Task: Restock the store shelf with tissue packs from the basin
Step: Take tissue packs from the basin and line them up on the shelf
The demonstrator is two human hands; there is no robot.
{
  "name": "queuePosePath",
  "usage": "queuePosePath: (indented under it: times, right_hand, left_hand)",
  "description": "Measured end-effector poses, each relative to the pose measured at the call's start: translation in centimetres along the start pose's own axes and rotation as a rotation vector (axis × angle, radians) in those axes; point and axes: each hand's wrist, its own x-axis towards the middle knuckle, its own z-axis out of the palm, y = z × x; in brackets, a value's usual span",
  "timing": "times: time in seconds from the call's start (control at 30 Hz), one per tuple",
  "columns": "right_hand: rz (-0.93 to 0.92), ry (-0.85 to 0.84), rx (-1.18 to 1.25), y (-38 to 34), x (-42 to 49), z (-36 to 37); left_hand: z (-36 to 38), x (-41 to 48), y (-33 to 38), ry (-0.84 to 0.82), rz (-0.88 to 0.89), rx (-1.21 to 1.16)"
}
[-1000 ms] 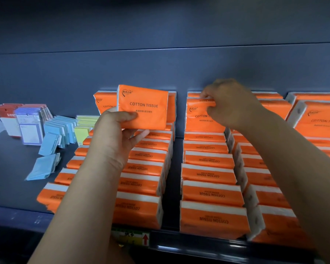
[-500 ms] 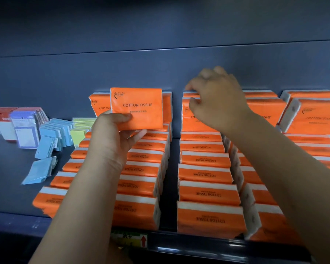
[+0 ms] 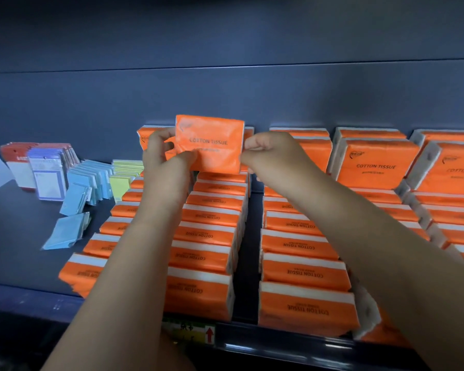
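An orange tissue pack point(image 3: 210, 144) marked COTTON TISSUE stands upright over the back of the left row, held from both sides. My left hand point(image 3: 164, 162) grips its left edge and my right hand point(image 3: 269, 156) pinches its right edge. Beneath it, rows of orange tissue packs point(image 3: 206, 238) lie flat on the dark shelf point(image 3: 19, 236), running from front to back. More upright packs point(image 3: 375, 167) stand at the back right. The basin is out of view.
Small blue packets point(image 3: 91, 180), yellow-green ones point(image 3: 119, 183) and red and purple carded items point(image 3: 47, 175) sit on the shelf's left. A loose blue packet point(image 3: 66, 232) lies apart. A price label point(image 3: 189, 332) is on the front rail. A gap point(image 3: 252, 236) separates the two middle rows.
My right hand left the upright pack in the second row and came left onto the right edge of the pack in my left hand. That pack now sits slightly higher and farther back.
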Motion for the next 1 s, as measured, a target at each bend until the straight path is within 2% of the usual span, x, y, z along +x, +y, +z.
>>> queuePosePath:
  times: [0.33, 0.77, 1.0]
  right_hand:
    - [0.085, -0.036, -0.056, 0.2, -0.4, 2.1]
    - [0.122, -0.088, -0.031, 0.5, -0.8, 2.3]
    - [0.152, -0.091, -0.07, 0.5, -1.1, 2.5]
  left_hand:
    - [0.6, 1.3, -1.7, -0.049, -0.173, 0.144]
    - [0.6, 1.5, -2.0, -0.124, -0.143, 0.258]
    - [0.6, 1.8, -2.3, -0.009, -0.123, 0.267]
